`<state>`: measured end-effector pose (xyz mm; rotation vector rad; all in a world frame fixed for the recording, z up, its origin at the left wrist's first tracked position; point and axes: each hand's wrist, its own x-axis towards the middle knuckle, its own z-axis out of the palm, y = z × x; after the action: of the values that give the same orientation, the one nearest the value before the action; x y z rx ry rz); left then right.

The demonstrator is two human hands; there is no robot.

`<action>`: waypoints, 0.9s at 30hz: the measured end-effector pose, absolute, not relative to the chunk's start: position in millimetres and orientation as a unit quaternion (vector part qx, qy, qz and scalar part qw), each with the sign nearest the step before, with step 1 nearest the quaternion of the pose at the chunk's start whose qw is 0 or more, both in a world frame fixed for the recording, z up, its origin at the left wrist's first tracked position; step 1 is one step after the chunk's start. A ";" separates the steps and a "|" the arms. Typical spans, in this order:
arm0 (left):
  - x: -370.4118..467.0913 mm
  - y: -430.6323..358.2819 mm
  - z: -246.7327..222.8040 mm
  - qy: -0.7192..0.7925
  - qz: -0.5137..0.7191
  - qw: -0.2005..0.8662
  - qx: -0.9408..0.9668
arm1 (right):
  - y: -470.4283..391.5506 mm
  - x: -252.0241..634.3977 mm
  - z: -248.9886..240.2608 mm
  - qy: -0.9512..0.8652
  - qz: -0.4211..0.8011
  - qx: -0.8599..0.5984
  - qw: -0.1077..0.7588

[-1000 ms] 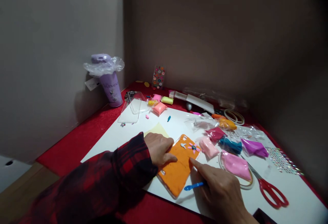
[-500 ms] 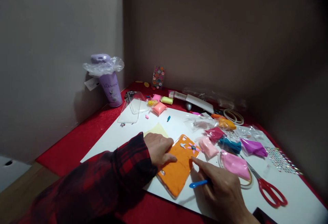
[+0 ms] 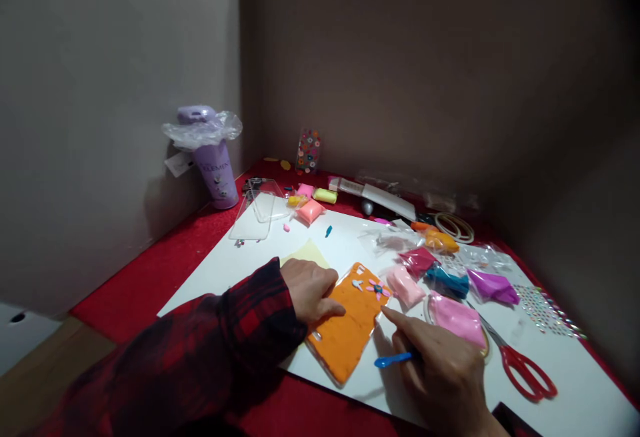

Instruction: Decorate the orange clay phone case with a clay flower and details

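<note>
An orange clay-covered phone case (image 3: 347,333) lies tilted on a white board (image 3: 200,283). Near its top are a pink flower (image 3: 379,289) with a dark centre and a small pale piece (image 3: 357,284). My left hand (image 3: 311,291) rests on the case's left edge, fingers bent and thumb lying on the orange surface. At the right edge, the index fingertip of my right hand (image 3: 440,363) points at the case, while the other fingers curl round a blue tool (image 3: 393,359). Partly under my left hand is a pale yellow sheet (image 3: 311,253).
Bagged clay, including a pink pack (image 3: 457,319), lies right of the case, near red-handled scissors (image 3: 527,373) and a gem sheet (image 3: 545,310). Clear cases (image 3: 253,217) lie at the back left, by a purple cup (image 3: 217,173). A decorated case (image 3: 309,151) stands behind.
My right hand and the blue tool have shifted slightly right, taking the index fingertip from the orange surface to the case's right edge. My left hand has stayed in place.
</note>
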<state>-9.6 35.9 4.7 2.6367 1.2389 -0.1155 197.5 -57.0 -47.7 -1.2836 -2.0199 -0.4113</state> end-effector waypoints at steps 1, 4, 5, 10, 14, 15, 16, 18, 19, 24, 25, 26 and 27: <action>-9.7 36.0 4.0 0.421 -0.035 0.111 0.899 | -57.5 198.9 -47.5 -0.779 -0.161 -0.495 0.349; -9.8 36.5 2.2 0.421 -0.031 0.110 0.900 | -58.7 201.3 -49.6 -0.792 -0.174 -0.494 0.314; -9.8 36.6 1.8 0.421 -0.031 0.111 0.900 | -58.8 201.3 -50.9 -0.796 -0.184 -0.496 0.295; -10.0 35.8 1.5 0.426 -0.027 0.110 0.898 | -59.0 198.7 -53.1 -0.807 -0.225 -0.498 0.225; -10.6 35.0 2.3 0.423 -0.026 0.116 0.898 | -59.6 197.9 -46.8 -0.805 -0.215 -0.493 0.252; -10.6 35.0 2.6 0.423 -0.027 0.118 0.898 | -59.8 198.4 -45.3 -0.801 -0.207 -0.495 0.266; -10.6 35.2 2.8 0.424 -0.027 0.119 0.897 | -60.0 199.2 -44.3 -0.796 -0.195 -0.500 0.280; -10.1 36.2 3.0 0.426 -0.029 0.123 0.896 | -60.6 201.2 -43.6 -0.784 -0.163 -0.518 0.301; -9.7 36.9 2.9 0.428 -0.032 0.128 0.894 | -61.1 202.1 -44.0 -0.777 -0.145 -0.531 0.305; -7.6 41.0 0.6 0.466 -0.010 0.137 0.874 | -63.9 201.5 -47.3 -0.748 -0.111 -0.596 0.270; -7.3 41.4 -0.2 0.477 0.003 0.136 0.868 | -64.1 200.4 -47.8 -0.745 -0.107 -0.604 0.261; -6.8 41.4 -1.1 0.488 0.013 0.139 0.862 | -64.2 199.1 -48.1 -0.744 -0.103 -0.609 0.255; -6.3 41.2 -2.1 0.499 0.020 0.147 0.854 | -64.0 197.9 -48.3 -0.744 -0.097 -0.611 0.252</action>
<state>-6.3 41.2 -2.1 2.4565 1.4359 0.0564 197.9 -64.0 -48.3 -1.6620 -2.0238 -0.2644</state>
